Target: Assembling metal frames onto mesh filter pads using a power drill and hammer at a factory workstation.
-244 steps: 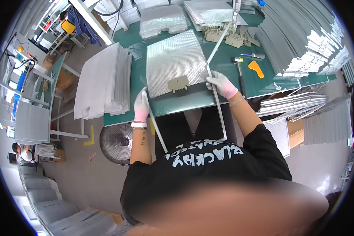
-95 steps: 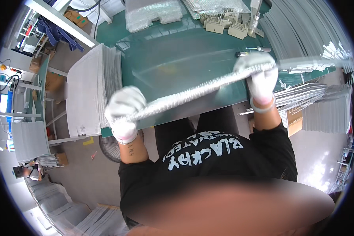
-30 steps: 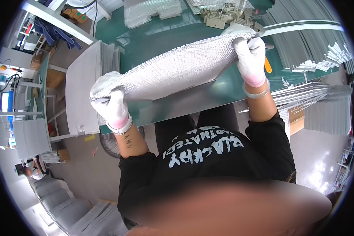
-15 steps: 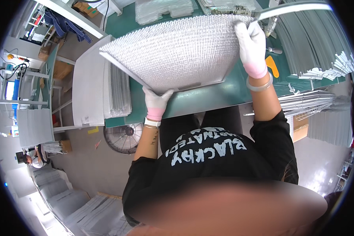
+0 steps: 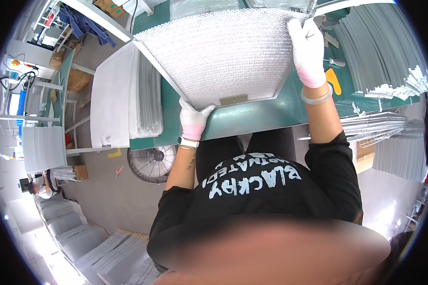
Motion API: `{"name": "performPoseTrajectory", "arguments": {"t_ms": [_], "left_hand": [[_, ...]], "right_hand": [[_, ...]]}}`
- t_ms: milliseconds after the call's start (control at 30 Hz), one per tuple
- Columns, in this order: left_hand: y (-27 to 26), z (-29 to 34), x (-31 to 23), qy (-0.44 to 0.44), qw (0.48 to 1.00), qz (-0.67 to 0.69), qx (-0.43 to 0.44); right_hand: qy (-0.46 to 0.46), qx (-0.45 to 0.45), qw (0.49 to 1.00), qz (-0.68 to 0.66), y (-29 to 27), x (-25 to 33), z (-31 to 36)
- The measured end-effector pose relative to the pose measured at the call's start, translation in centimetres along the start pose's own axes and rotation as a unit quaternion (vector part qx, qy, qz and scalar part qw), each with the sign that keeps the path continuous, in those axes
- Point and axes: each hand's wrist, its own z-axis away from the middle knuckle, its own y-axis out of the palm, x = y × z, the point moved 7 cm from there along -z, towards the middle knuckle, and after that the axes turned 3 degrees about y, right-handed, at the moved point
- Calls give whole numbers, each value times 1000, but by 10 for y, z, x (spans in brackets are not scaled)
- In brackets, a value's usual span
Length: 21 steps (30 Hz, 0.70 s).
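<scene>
Silvery mesh panel (image 5: 218,57), probably light but easily dented, suits the edge grip your left hand (image 5: 193,117) and right hand (image 5: 310,53) use.

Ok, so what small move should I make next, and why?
I'd probably swing the strip in toward the mesh with your right hand, your left hand steadying the frame: the strip juts out from the far right corner, and the mesh's far edge looks bare.
</scene>
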Motion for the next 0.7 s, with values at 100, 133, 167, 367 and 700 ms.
{"name": "performPoseTrajectory", "arguments": {"t_ms": [100,133,167,367,700], "left_hand": [[0,0,3,-13,1000,-16,16],[0,0,5,-11,1000,-17,18],[0,1,12,-10,1000,-16,17],[14,-8,29,-118,896,241,353],[29,2,22,155,887,68,431]], "right_hand": [[14,2,1000,-2,-2,-1,0],[5,15,1000,7,-3,-3,0],[-5,27,999,17,-3,-3,0],[-13,27,997,73,-24,-9,7],[-209,118,960,-145,-26,66,110]]}}
